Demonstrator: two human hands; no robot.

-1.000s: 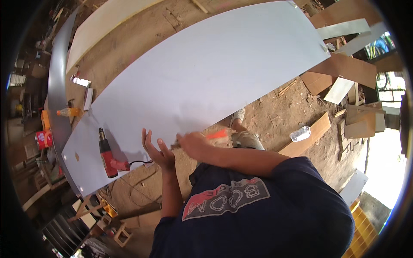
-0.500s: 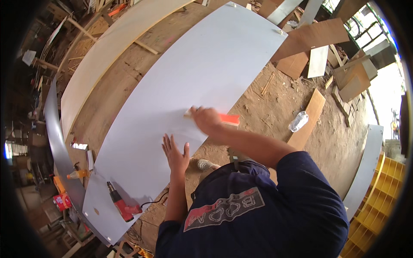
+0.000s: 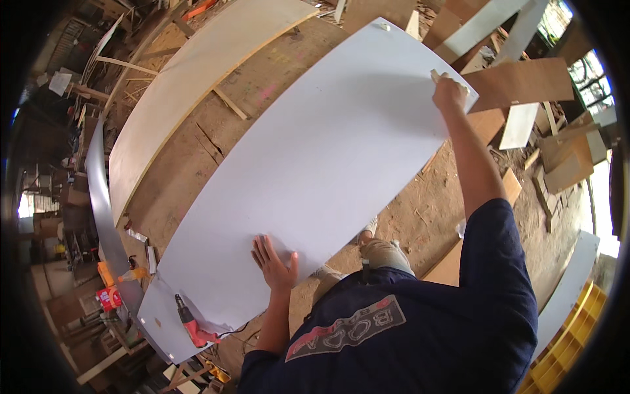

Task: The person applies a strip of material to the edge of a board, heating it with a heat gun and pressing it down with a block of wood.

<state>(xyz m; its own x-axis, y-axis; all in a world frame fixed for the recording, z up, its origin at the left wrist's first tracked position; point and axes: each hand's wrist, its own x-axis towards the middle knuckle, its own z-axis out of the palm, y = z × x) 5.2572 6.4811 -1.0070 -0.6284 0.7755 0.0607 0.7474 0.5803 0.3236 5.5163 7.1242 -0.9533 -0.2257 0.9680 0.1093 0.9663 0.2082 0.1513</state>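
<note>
A long, pale grey-white sheet with a smooth face lies raised above the floor in front of me. My left hand rests palm down on its near part, fingers spread. With my right arm stretched out, my right hand is closed around a flat, block-like hand tool near the sheet's far right corner. Only the tool's pale end shows now; the hand hides its orange part. A red heat gun with a dark nozzle lies on the sheet's near left end, its cord trailing off the edge.
To the left, a curved wooden panel and a dark metallic strip run alongside. Brown board offcuts are heaped at the far right. Yellow ribbed formwork and a grey strip stand at the near right.
My right hand has swept the tool away from me and rightward to the far corner. My left hand stays on the sheet, and my body has leaned forward.
</note>
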